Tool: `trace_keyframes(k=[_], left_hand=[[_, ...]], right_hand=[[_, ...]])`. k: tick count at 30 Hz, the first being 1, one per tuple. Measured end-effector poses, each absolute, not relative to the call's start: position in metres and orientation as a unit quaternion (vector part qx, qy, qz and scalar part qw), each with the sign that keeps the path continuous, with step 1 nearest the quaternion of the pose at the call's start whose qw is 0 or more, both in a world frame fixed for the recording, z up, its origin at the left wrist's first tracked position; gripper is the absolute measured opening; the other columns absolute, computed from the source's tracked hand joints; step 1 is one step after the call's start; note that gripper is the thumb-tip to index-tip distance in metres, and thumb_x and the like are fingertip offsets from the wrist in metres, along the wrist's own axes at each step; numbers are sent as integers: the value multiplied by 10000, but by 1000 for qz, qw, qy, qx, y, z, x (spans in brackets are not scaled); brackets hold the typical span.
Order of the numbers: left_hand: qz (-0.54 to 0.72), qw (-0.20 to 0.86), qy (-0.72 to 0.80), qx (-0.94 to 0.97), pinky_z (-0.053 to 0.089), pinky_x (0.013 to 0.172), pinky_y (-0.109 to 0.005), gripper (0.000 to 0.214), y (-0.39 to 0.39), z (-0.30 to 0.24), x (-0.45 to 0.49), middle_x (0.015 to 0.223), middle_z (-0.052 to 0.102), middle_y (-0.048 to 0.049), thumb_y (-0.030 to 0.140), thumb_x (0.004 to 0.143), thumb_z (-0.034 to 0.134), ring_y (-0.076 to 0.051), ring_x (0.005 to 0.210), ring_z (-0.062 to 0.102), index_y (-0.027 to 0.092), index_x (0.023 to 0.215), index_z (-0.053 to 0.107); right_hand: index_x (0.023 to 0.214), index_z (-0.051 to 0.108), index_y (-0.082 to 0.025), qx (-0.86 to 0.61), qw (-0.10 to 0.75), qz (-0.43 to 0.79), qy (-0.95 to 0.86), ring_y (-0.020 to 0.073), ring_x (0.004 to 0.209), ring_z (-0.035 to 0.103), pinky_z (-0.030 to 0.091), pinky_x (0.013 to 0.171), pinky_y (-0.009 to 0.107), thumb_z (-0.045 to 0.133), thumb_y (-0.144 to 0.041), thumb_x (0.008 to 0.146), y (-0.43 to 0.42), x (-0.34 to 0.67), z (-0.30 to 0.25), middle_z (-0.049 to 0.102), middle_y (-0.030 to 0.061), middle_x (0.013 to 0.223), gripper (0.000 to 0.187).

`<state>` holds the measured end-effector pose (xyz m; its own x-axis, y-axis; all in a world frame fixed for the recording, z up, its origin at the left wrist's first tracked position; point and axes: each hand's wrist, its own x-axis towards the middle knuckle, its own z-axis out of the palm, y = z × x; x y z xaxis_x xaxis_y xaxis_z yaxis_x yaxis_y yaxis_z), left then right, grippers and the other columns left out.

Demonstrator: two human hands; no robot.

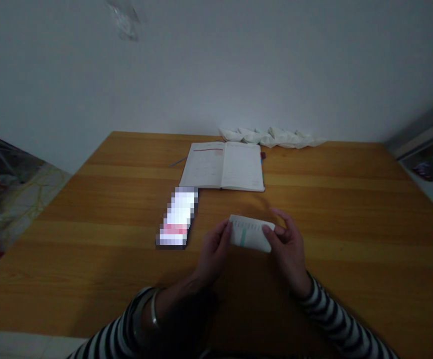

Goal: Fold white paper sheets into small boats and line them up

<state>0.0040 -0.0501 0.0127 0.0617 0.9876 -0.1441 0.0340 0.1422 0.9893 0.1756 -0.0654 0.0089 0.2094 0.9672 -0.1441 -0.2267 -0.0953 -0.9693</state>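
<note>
Both my hands hold a small white paper slip [251, 233] with a teal stripe and printed lines, just above the wooden table [89, 259]. My left hand [213, 252] pinches its left edge with closed fingers. My right hand [287, 244] grips its right end, thumb on top, index finger stretched out past it. Striped sleeves cover both forearms, and a bangle sits on my left wrist.
An open notebook [224, 172] lies farther back at the table's middle, a pen [178, 162] at its left. A lit phone [178, 217] lies left of my hands. Crumpled white cloth or paper [272, 136] lines the far edge by the wall.
</note>
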Motion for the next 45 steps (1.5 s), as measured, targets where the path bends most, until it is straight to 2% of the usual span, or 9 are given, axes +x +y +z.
trace_keyframes(k=[8, 10, 14, 19, 25, 31, 37, 45], left_hand=[[450, 555, 514, 474, 532, 907, -372, 415, -49, 15, 4, 1129, 744, -97, 516, 926, 570, -259, 1013, 678, 196, 1147, 715], [453, 561, 512, 467, 524, 940, -376, 413, -49, 16, 3, 1185, 729, -101, 507, 926, 575, -266, 1070, 670, 197, 1162, 714], [476, 559, 516, 442, 509, 981, -379, 441, -49, 18, 3, 1216, 718, -107, 508, 915, 599, -275, 1120, 657, 185, 1196, 703], [483, 549, 521, 441, 504, 996, -379, 444, -48, 17, 4, 1231, 709, -114, 506, 918, 601, -279, 1134, 650, 166, 1184, 706], [493, 552, 524, 421, 517, 956, -367, 446, -46, 15, 4, 1220, 714, -105, 501, 900, 626, -277, 1113, 654, 178, 1196, 707], [506, 553, 529, 399, 517, 940, -346, 455, -45, 10, 3, 1247, 697, -105, 488, 904, 617, -261, 1120, 639, 170, 1223, 681], [493, 546, 543, 404, 526, 905, -346, 453, -45, 13, 4, 1188, 716, -101, 456, 913, 608, -247, 1054, 648, 165, 1255, 670], [488, 552, 536, 412, 526, 927, -352, 439, -47, 13, 6, 1199, 723, -96, 455, 904, 623, -252, 1076, 658, 172, 1233, 690]], right_hand=[[1220, 580, -239, -533, 574, 490, -384, 178, 655, 694, 560, 613, 294, 737, -391, 838, -68, 175, 9, 735, -11, 728, 440], [1159, 640, -239, -538, 580, 465, -396, 186, 731, 702, 572, 653, 299, 741, -375, 834, -68, 175, 9, 745, 18, 812, 366], [1077, 706, -247, -524, 583, 460, -418, 223, 946, 715, 589, 828, 365, 704, -355, 869, -69, 175, 6, 754, 72, 1057, 235], [1283, 628, -279, -515, 564, 477, -434, 223, 1073, 692, 557, 954, 412, 683, -340, 890, -70, 175, 3, 704, 65, 1238, 401], [1197, 630, -263, -508, 551, 495, -441, 237, 1019, 714, 605, 831, 373, 657, -380, 909, -69, 174, 2, 731, 83, 1166, 312], [1177, 596, -263, -506, 533, 519, -436, 245, 986, 724, 624, 727, 340, 663, -418, 894, -70, 170, 1, 734, 84, 1155, 330], [1104, 618, -252, -505, 556, 507, -423, 216, 954, 731, 604, 833, 356, 695, -381, 875, -69, 168, 1, 757, 63, 1066, 274], [931, 690, -213, -543, 563, 475, -404, 208, 818, 736, 596, 740, 333, 691, -409, 869, -65, 173, -3, 782, 65, 915, 205]])
